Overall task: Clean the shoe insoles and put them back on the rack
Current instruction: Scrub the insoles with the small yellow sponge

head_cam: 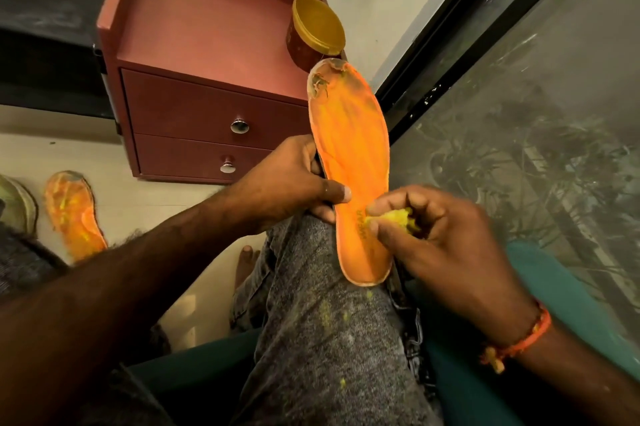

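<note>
An orange insole [349,155] stands lengthwise on my knee, its worn toe end pointing up and away. My left hand [291,179] grips its left edge near the middle, thumb on the top face. My right hand [436,235] pinches a small yellow wad [401,217] and presses it on the insole's heel half. A second orange insole [74,214] lies flat on the pale floor at the left, beside a shoe [17,203].
A reddish-brown cabinet [207,86] with two drawers stands ahead, a round tin with a gold lid [317,30] on its top. A dark-framed window [519,113] runs along the right. Yellow flecks dot my grey jeans [329,321]. I sit on a teal seat [568,304].
</note>
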